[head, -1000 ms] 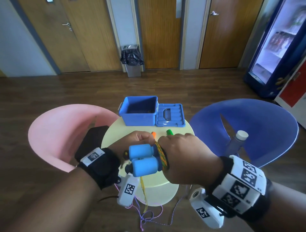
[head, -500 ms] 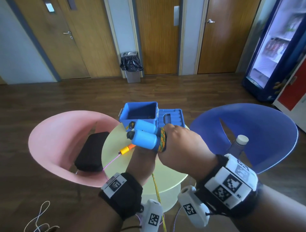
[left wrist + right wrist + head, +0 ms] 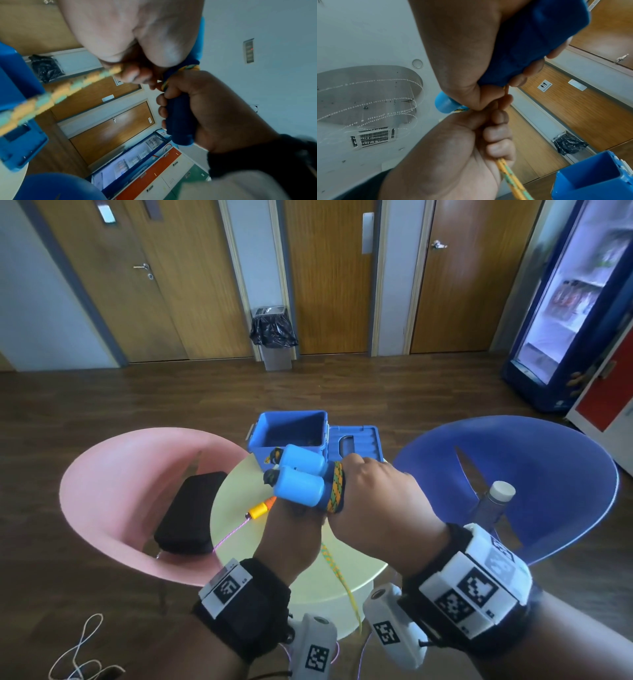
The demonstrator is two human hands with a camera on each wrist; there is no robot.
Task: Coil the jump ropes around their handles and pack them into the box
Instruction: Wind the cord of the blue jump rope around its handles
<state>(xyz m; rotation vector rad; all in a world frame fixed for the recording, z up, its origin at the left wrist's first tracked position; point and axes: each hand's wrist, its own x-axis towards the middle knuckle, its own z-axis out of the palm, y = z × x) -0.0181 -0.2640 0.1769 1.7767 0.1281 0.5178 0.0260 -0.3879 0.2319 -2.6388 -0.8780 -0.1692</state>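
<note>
Two light blue foam handles (image 3: 298, 475) lie side by side in the air just in front of the open blue box (image 3: 287, 419). My right hand (image 3: 376, 501) grips their right ends, seen clearly in the right wrist view (image 3: 530, 40). Turns of yellow-green rope (image 3: 336, 489) are wound round the handles. My left hand (image 3: 291, 529) is below them and pinches the rope's free length (image 3: 60, 92), which hangs down over the yellow table (image 3: 308, 583). A second rope with an orange-yellow handle (image 3: 260, 510) and a pink cord lies on the table.
The box's lid (image 3: 356, 440) lies flat to its right. A pink chair (image 3: 113, 491) at left holds a black case (image 3: 188, 515). A blue chair (image 3: 548, 474) at right holds a bottle (image 3: 493, 505). A white cord (image 3: 78, 652) lies on the floor.
Both hands have lifted the handles and carried them forward, from near my body to just in front of the box. The left hand has turned in under the handles.
</note>
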